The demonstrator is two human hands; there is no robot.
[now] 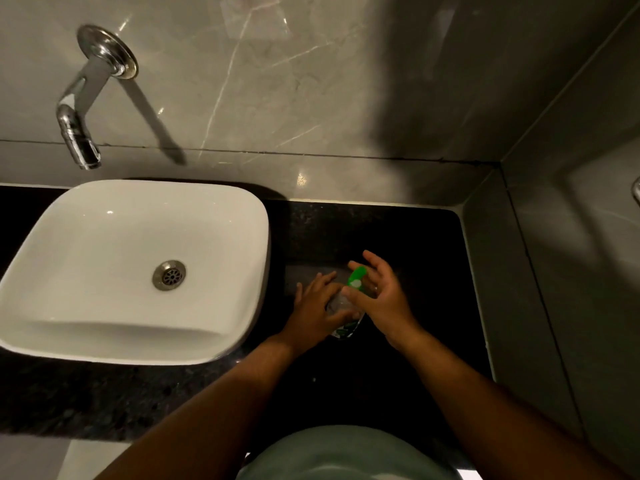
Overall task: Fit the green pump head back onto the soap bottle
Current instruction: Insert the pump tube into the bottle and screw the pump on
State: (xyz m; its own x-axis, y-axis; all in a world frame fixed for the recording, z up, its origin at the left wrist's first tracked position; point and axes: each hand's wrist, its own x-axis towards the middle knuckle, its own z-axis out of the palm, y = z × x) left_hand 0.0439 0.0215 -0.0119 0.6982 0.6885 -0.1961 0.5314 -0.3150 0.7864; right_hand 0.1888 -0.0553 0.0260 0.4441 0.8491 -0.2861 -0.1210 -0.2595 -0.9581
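Green pump head (pixel 356 277) sits on top of the clear soap bottle (pixel 341 306), spout pointing far and slightly right; whether it's fully seated on the neck you can't tell, your hands cover the joint. The bottle stands on the black speckled counter (pixel 398 233), just right of the sink, about midway between the near edge and the far wall. A green label shows at its near bottom end.

Your left hand (pixel 317 306) wraps the bottle body from the left, fingers curled round the clear plastic, gripping it. Your right hand (pixel 377 289) is at the pump from the right, palm turned left, fingers spread and loose, thumb near the collar; it looks slack rather than clamped, and actual contact with the pump is hard to tell.

White square basin (pixel 135 268) sits on the counter to the left, metal drain (pixel 169 275) in its middle. Chrome wall spout (pixel 81 109) hangs over its far left edge, mounted on the grey marble wall (pixel 277 81). A grey side wall (pixel 571 237) closes off the counter on the right. Both bare forearms come in from the near edge.
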